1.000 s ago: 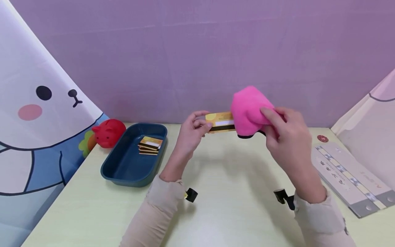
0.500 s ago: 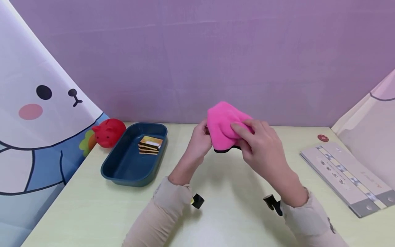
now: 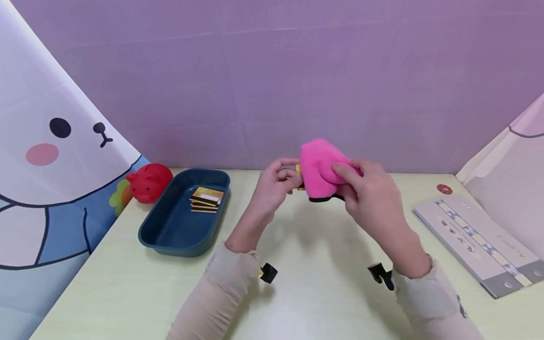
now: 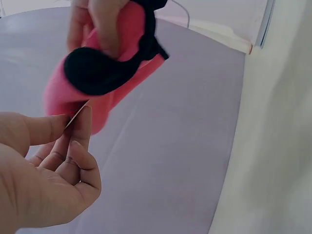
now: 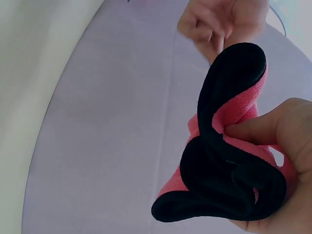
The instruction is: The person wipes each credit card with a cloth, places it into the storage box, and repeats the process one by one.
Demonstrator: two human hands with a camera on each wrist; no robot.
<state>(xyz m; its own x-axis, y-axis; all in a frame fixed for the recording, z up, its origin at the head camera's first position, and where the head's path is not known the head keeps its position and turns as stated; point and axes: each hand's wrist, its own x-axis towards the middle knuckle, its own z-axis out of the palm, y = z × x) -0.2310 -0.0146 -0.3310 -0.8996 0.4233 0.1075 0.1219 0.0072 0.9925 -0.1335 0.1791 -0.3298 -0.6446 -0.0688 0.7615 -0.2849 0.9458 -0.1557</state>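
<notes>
My left hand (image 3: 274, 184) pinches the end of a yellow plastic card (image 3: 299, 168) between thumb and fingers. In the left wrist view the card (image 4: 78, 114) appears edge-on as a thin line entering a fold of cloth. That soft pink cloth (image 3: 316, 165) has black edging and covers most of the card. My right hand (image 3: 378, 196) grips the cloth, thumb and fingers squeezing its folds. Seen from the right wrist, the cloth (image 5: 239, 109) is bunched, its black border (image 5: 214, 170) towards the camera. Both hands are raised above the table.
On the left, a dark blue tray (image 3: 153, 243) holds several similar cards (image 3: 207, 199). A red piggy bank (image 3: 150, 183) stands beside it. To the right lie a grey folder (image 3: 480, 245) and a red chip (image 3: 444, 189) on the pale table (image 3: 310, 293). A purple curtain (image 3: 272, 85) hangs behind.
The cloth moved left over the card up to my left fingers, then slid slightly back right, baring a sliver of card. Both hands are lower than a second ago.
</notes>
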